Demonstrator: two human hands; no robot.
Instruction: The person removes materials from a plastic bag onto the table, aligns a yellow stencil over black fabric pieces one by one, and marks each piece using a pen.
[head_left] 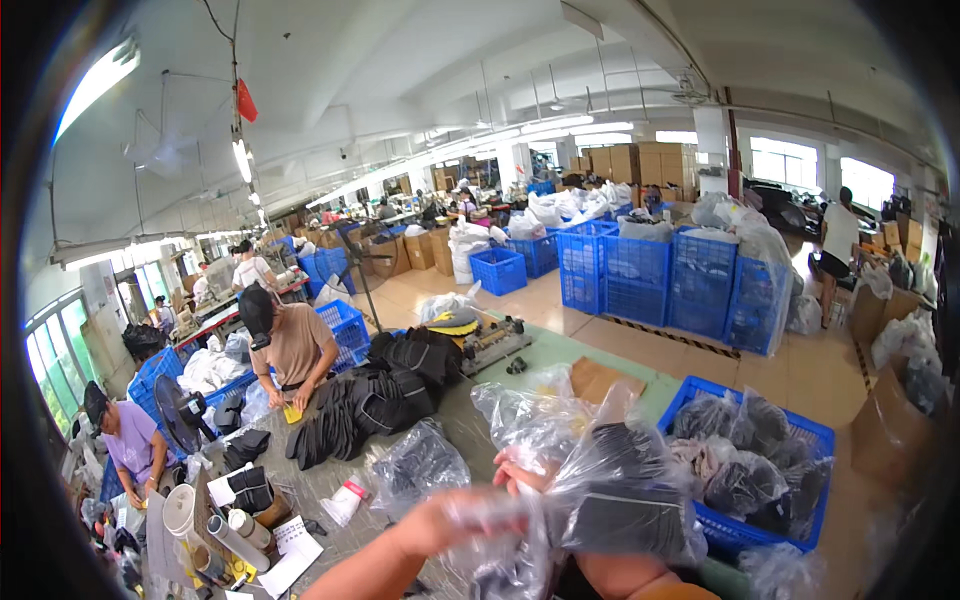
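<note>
In front of me is a clear plastic bag [630, 500] packed with dark grey and black pieces, tilted over my right forearm. My left hand [450, 520] is closed on loose clear film at the bag's left side, its fingertips slightly blurred. The fingers of my right hand [522, 470] curl into the crumpled plastic at the bag's far left, partly covered by it. Left of my hands, another clear bag with dark contents [425, 465] lies on the grey table [335, 490]. More loose clear film [530, 405] lies just beyond my right hand.
A blue crate [820, 470] of bagged dark pieces stands at my right. Black pieces [370, 405] are heaped across the table, beside a co-worker [295, 340] handling something yellow. Bottles [240, 535] and papers [292, 555] sit at left. Stacked blue crates [640, 275] stand farther back.
</note>
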